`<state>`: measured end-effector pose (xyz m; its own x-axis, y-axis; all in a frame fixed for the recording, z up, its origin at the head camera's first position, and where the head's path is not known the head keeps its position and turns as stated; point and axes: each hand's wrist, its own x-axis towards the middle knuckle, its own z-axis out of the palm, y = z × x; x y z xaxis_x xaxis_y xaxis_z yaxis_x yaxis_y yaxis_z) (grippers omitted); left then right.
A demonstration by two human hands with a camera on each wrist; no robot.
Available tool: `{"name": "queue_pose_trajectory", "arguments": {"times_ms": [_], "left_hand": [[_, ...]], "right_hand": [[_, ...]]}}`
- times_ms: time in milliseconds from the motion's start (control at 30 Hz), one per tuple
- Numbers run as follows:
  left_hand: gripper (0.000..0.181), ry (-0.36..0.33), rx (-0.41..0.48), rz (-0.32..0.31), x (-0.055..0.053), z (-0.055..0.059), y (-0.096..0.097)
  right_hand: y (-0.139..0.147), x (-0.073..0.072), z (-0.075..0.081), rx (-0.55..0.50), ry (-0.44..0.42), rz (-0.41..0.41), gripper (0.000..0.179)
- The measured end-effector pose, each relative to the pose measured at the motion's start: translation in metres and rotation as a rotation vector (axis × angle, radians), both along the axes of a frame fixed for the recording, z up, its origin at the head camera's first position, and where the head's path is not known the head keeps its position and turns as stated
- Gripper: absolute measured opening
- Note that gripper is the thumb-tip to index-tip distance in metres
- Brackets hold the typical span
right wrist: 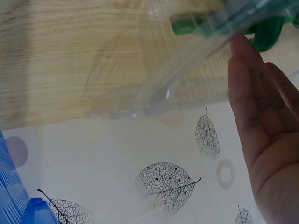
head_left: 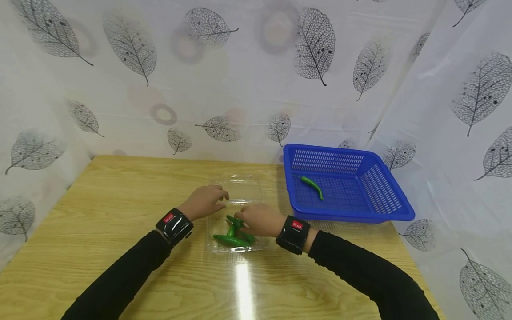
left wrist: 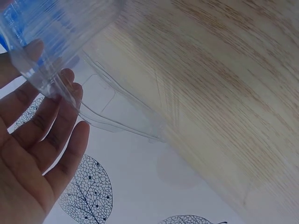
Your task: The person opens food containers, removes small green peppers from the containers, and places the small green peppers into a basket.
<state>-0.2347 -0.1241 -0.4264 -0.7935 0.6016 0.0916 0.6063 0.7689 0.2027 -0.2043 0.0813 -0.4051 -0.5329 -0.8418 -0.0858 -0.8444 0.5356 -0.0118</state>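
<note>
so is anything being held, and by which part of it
Cannot be told: the left hand is at the left edge of the clear container, the right hand at the green peppers inside, but neither shows a clear grip.

Wide lane left, far right corner taken!
Passage is offered along the table's (head_left: 108,204) left edge; the middle is blocked by the clear container (head_left: 236,250), crowded by left hand (head_left: 205,202) and right hand (head_left: 262,220); the far right corner is filled by the blue basket (head_left: 352,217), a slim gap being left between basket and container; the far edge is walled by curtain (head_left: 240,89).
</note>
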Motion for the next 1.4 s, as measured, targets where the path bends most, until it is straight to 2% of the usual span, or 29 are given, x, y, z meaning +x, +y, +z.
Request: {"name": "queue_pose_trajectory", "arguments": {"times_ms": [300,533,867,1200,1400], "left_hand": [[0.022,0.003,-0.012,0.003,0.001,0.001,0.001],[0.021,-0.001,0.002,-0.001,0.001,0.000,0.001],[0.022,0.006,0.007,0.005,-0.001,-0.006,0.001],[0.021,0.011,0.000,0.005,0.000,-0.005,0.001],[0.021,0.008,0.002,0.006,0.000,-0.004,0.002]], "right_hand": [[-0.001,-0.003,-0.016,0.043,0.015,-0.013,0.026],[0.000,0.000,-0.017,0.016,-0.076,-0.036,0.024],[0.002,-0.001,-0.029,-0.024,-0.082,-0.022,0.023],[0.003,0.002,-0.023,-0.039,-0.098,-0.029,0.026],[0.003,0.001,-0.027,-0.012,-0.090,-0.056,0.027]]}}
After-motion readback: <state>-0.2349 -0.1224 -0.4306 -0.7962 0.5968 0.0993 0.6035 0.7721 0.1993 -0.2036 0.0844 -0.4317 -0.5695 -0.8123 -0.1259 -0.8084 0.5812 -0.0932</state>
